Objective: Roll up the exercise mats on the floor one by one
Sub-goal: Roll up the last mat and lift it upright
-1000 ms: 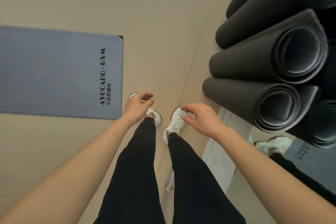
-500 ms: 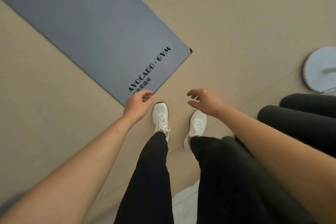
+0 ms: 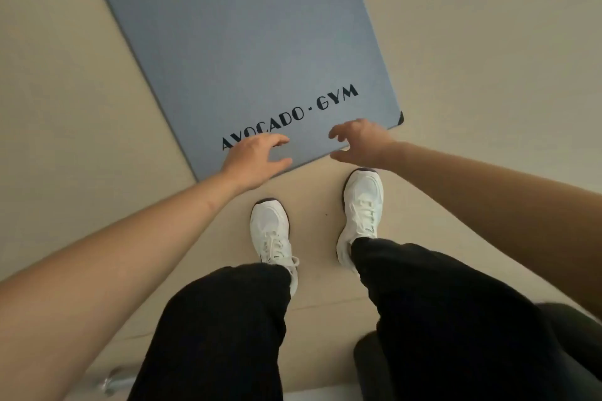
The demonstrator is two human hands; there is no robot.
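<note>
Floor: the beige floor [image 3: 65,75] was smooth and filled most of the view.
Mat: a blue-grey exercise mat [image 3: 247,42] lay flat and unrolled on the floor. It ran away from the person at a slant, and its near short edge was just in front of the feet.
Words on the mat: dark letters [image 3: 312,109] near that edge read "AVOCADO · GYM".
Left hand: the left hand [image 3: 252,158] was wide open, with the fingers straight and the thumb out to the side. It held nothing. It was over the near end of the mat and hid the bottom of the first letters. Whether it touched the mat could not be told.
Right hand: the right hand [image 3: 361,140] was open too, with the fingers loosely bent and spread apart. It held nothing. It was over the near edge, close to the mat's corner [image 3: 400,118], which showed a small dark tip. Touching or not could not be told.
Between the hands: bare mat showed in the gap.
Feet: a white left shoe [image 3: 270,231] and a white right shoe [image 3: 363,208] stood on the floor. The right one was nearer the mat.
Legs: black trousers [image 3: 228,329] covered both legs.
Bottom right: a dark rounded thing [image 3: 368,365] was partly hidden by a leg.
</note>
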